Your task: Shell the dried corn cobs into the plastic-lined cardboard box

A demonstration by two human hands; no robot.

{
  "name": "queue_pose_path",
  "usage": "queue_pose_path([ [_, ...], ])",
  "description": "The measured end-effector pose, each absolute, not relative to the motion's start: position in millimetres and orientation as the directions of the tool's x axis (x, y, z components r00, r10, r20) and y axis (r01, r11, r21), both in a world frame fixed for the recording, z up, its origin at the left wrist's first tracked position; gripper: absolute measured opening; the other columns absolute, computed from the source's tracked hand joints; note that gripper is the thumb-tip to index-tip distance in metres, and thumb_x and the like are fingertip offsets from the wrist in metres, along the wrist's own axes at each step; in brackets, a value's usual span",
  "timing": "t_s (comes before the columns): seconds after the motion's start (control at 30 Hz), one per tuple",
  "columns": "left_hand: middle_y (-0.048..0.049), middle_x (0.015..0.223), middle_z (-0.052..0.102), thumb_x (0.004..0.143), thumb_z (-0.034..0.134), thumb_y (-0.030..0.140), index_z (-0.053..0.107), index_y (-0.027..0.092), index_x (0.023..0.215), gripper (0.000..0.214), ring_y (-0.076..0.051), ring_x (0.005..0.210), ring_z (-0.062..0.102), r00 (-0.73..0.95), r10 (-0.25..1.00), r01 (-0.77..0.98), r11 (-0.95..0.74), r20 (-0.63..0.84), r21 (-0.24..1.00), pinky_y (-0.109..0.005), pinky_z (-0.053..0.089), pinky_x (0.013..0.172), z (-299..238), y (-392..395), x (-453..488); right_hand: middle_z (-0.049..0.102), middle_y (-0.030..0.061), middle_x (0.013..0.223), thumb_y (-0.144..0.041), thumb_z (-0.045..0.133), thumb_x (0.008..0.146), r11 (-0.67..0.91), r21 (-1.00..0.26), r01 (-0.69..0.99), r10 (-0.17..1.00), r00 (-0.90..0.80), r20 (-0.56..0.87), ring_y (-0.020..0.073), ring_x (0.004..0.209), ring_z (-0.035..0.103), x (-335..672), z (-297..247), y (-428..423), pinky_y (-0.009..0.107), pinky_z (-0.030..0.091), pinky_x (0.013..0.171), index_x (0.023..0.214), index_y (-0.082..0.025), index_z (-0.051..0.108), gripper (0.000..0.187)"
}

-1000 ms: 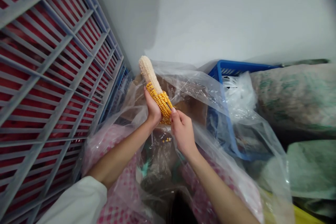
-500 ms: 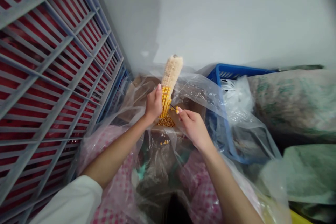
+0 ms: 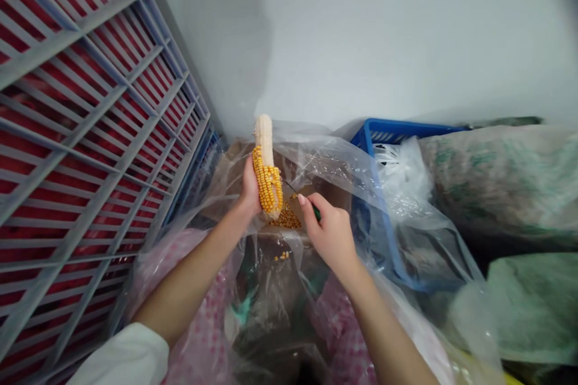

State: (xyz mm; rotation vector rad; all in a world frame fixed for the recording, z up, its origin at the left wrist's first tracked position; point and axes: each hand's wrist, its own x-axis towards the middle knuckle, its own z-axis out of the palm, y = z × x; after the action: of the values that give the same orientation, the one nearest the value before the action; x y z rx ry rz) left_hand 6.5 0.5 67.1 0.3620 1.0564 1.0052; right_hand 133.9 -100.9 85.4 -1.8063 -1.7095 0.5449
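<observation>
My left hand [image 3: 250, 186] grips a corn cob [image 3: 266, 171] upright; its top is stripped bare and its lower half still carries yellow kernels. My right hand [image 3: 327, 230] is closed around a thin tool with a green handle [image 3: 316, 212], whose dark tip points at the cob. Under the cob lies a heap of loose kernels [image 3: 286, 218] in a brown box lined with clear plastic [image 3: 334, 162]. A few kernels [image 3: 282, 255] sit lower on the plastic.
A grey and red slatted crate wall [image 3: 90, 132] rises on the left. A blue plastic basket [image 3: 388, 132] stands to the right, with stuffed sacks [image 3: 497, 174] behind it. Pink checked cloth under plastic [image 3: 198, 289] covers my lap. A white wall is behind.
The cob has been turned and straightened, so a kernelled side now faces me. My right hand has dropped a little and drawn the tool back from the cob.
</observation>
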Motion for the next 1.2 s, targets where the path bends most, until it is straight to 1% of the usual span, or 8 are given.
queue_pose_path([
  [0.3, 0.0003, 0.044, 0.052, 0.081, 0.026, 0.051, 0.05, 0.016, 0.062, 0.046, -0.011, 0.037, 0.05, 0.101, 0.839, -0.584, 0.485, -0.535, 0.651, -0.021, 0.039, 0.04, 74, -7, 16, 0.057, -0.0006, 0.052, -0.036, 0.034, 0.088, 0.05, -0.431, 0.901, 0.972, 0.056, 0.229, 0.0091, 0.042, 0.047, 116, 77, -102, 0.022, 0.016, 0.045, 0.074, -0.018, 0.055, 0.031],
  [0.57, 0.0006, 0.044, 0.051, 0.081, 0.024, 0.054, 0.051, 0.017, 0.063, 0.048, -0.011, 0.038, 0.05, 0.027, 0.829, -0.617, 0.453, -0.558, 0.643, -0.021, 0.037, 0.039, 73, -15, 22, 0.051, -0.0013, 0.042, -0.028, 0.031, 0.09, 0.048, -0.23, 0.972, 0.889, 0.063, 0.454, 0.0102, 0.035, 0.044, 97, 64, -106, 0.024, 0.016, 0.042, 0.064, -0.017, 0.047, 0.033],
  [0.77, 0.0007, 0.051, 0.053, 0.083, 0.026, 0.052, 0.053, 0.018, 0.071, 0.046, -0.013, 0.052, 0.056, -0.082, 0.861, -0.668, 0.327, -0.503, 0.668, -0.021, 0.042, 0.047, 63, -18, 24, 0.049, -0.0015, 0.04, -0.026, 0.033, 0.089, 0.064, -0.133, 0.989, 0.84, 0.019, 0.543, 0.0102, 0.035, 0.044, 92, 58, -105, 0.024, 0.018, 0.042, 0.06, -0.018, 0.043, 0.032],
  [0.93, 0.0012, 0.052, 0.052, 0.084, 0.025, 0.054, 0.051, 0.018, 0.067, 0.048, -0.011, 0.05, 0.054, -0.092, 0.881, -0.699, 0.275, -0.465, 0.66, -0.021, 0.045, 0.054, 64, -18, 20, 0.048, -0.0016, 0.041, -0.028, 0.03, 0.09, 0.157, -0.133, 0.979, 0.824, -0.056, 0.564, 0.0089, 0.036, 0.042, 99, 53, -95, 0.024, 0.019, 0.043, 0.06, -0.018, 0.044, 0.035],
  [1.03, 0.0023, 0.048, 0.05, 0.081, 0.031, 0.056, 0.051, 0.017, 0.065, 0.046, -0.01, 0.045, 0.05, 0.0, 0.887, -0.689, 0.334, -0.461, 0.643, -0.022, 0.044, 0.054, 63, -37, 29, 0.048, -0.0012, 0.042, -0.031, 0.025, 0.091, 0.263, -0.166, 0.95, 0.834, -0.138, 0.534, 0.0081, 0.038, 0.04, 111, 58, -82, 0.023, 0.019, 0.044, 0.061, -0.017, 0.045, 0.039],
  [1.13, 0.0015, 0.054, 0.056, 0.079, 0.046, 0.044, 0.057, 0.015, 0.072, 0.032, -0.011, 0.057, 0.057, 0.226, 0.857, -0.648, 0.487, -0.463, 0.586, -0.021, 0.045, 0.062, 55, -56, 40, 0.049, -0.0004, 0.047, -0.036, 0.022, 0.091, 0.174, -0.29, 0.941, 0.912, -0.042, 0.409, 0.0085, 0.04, 0.039, 128, 72, -74, 0.023, 0.018, 0.045, 0.068, -0.016, 0.05, 0.041],
  [1.17, 0.0012, 0.055, 0.057, 0.079, 0.046, 0.043, 0.058, 0.015, 0.075, 0.031, -0.012, 0.059, 0.059, 0.259, 0.839, -0.631, 0.522, -0.479, 0.573, -0.022, 0.045, 0.062, 53, -57, 41, 0.049, -0.0007, 0.048, -0.038, 0.024, 0.09, 0.134, -0.339, 0.931, 0.939, -0.01, 0.343, 0.0087, 0.041, 0.038, 134, 77, -73, 0.023, 0.019, 0.045, 0.07, -0.017, 0.05, 0.04],
  [1.2, 0.0018, 0.051, 0.055, 0.078, 0.045, 0.046, 0.058, 0.016, 0.073, 0.033, -0.012, 0.053, 0.057, 0.214, 0.834, -0.63, 0.516, -0.508, 0.581, -0.022, 0.045, 0.057, 51, -54, 39, 0.048, -0.0012, 0.049, -0.039, 0.026, 0.09, 0.086, -0.399, 0.913, 0.959, 0.033, 0.281, 0.0088, 0.042, 0.038, 141, 81, -74, 0.022, 0.019, 0.046, 0.069, -0.017, 0.05, 0.039],
])
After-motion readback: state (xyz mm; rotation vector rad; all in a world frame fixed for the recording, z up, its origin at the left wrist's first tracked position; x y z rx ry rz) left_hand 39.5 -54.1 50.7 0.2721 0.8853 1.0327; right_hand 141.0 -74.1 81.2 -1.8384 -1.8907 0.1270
